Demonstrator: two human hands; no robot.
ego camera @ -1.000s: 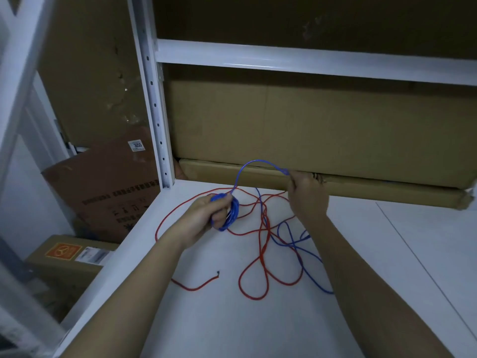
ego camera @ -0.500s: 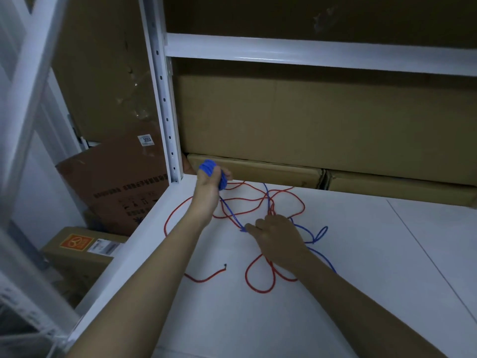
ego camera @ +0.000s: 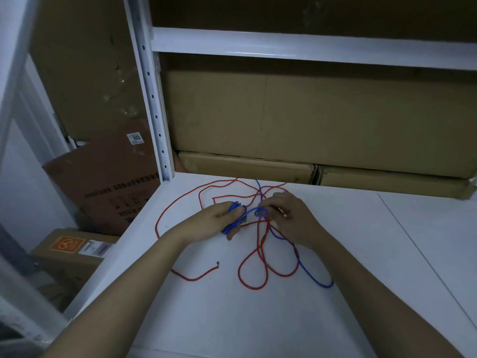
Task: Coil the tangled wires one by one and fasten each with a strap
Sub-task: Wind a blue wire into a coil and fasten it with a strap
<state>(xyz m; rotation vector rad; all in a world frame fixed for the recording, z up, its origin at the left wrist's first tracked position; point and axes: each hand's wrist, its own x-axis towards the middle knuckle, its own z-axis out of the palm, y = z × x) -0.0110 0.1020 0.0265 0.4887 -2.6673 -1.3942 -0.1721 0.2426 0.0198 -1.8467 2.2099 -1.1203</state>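
the blue wire (ego camera: 313, 277) lay partly coiled above the white shelf (ego camera: 361, 254), its coil gripped in the left hand (ego camera: 219, 219). the right hand (ego camera: 286, 215) pinched a small blue loop just beside it. the red wire (ego camera: 178, 210) sprawled loose beneath both, tangled with the blue.

Two wires: red wire (ego camera: 260, 257), blue wire (ego camera: 313, 279)

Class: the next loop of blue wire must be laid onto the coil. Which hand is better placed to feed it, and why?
The right hand, probably: it pinches a fresh loop of the blue wire beside the coil, while the left hand is occupied gripping that coil.
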